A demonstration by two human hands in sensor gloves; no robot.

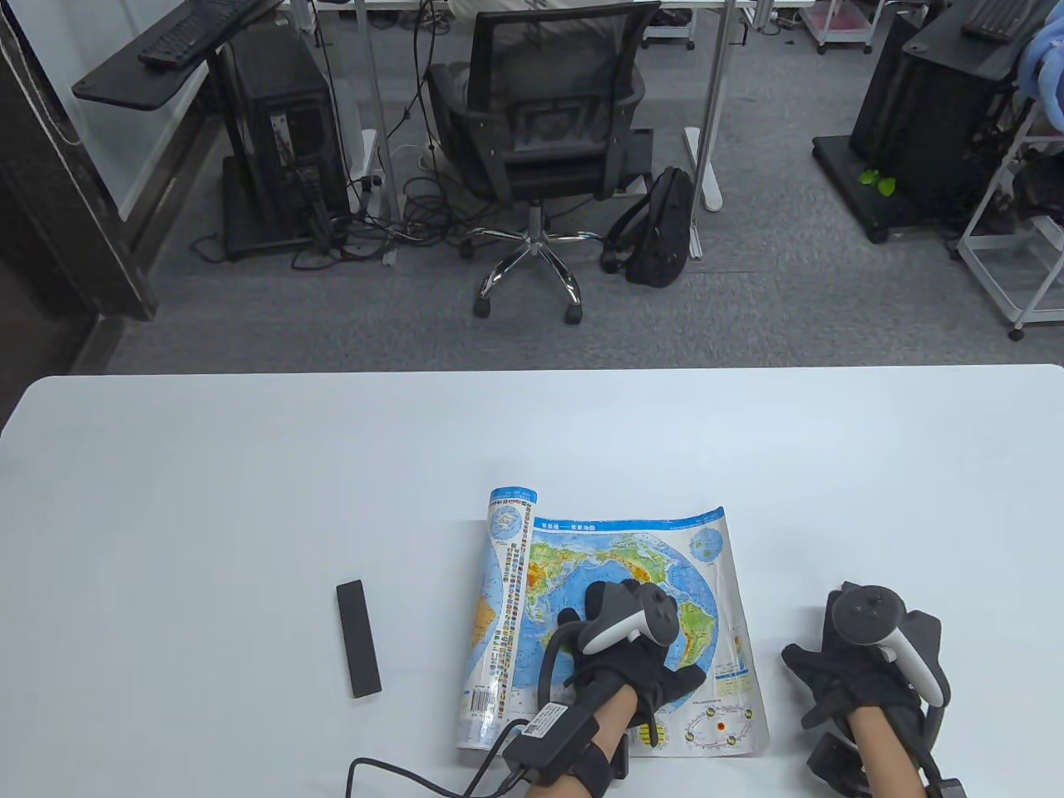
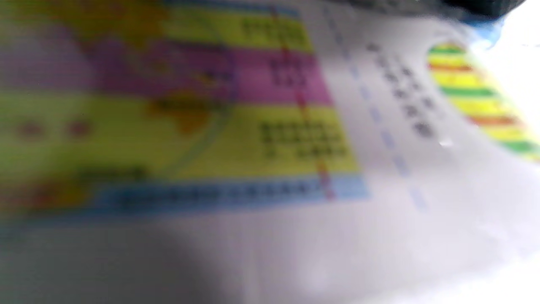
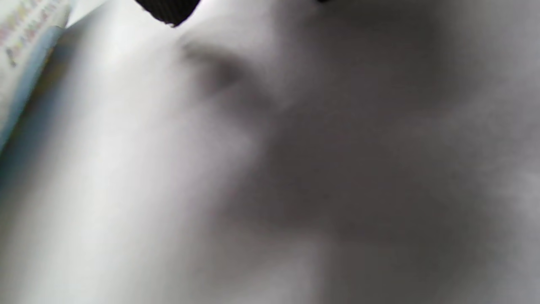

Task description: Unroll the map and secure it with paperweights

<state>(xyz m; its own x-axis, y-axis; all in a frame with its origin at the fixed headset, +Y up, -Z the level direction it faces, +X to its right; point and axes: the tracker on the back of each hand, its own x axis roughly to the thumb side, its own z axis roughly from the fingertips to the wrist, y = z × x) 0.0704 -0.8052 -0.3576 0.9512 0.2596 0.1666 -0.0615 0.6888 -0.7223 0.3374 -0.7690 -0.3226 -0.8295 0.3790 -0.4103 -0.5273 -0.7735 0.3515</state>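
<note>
The world map [image 1: 632,557] lies partly unrolled on the white table [image 1: 249,499]. Its left part is still curled into a roll [image 1: 503,582]. My left hand [image 1: 619,644] presses palm down on the flat middle of the map, fingers spread. The left wrist view shows only blurred map print [image 2: 253,126] close up. A black bar paperweight [image 1: 358,638] lies on the table left of the map, apart from both hands. My right hand [image 1: 864,665] rests on the bare table right of the map and holds nothing that I can see. The right wrist view shows a gloved fingertip [image 3: 168,8] and the map's edge [image 3: 25,33].
The table's far edge [image 1: 532,371] runs across the middle of the table view. Beyond it on the floor stand an office chair [image 1: 544,125] and a black backpack [image 1: 661,229].
</note>
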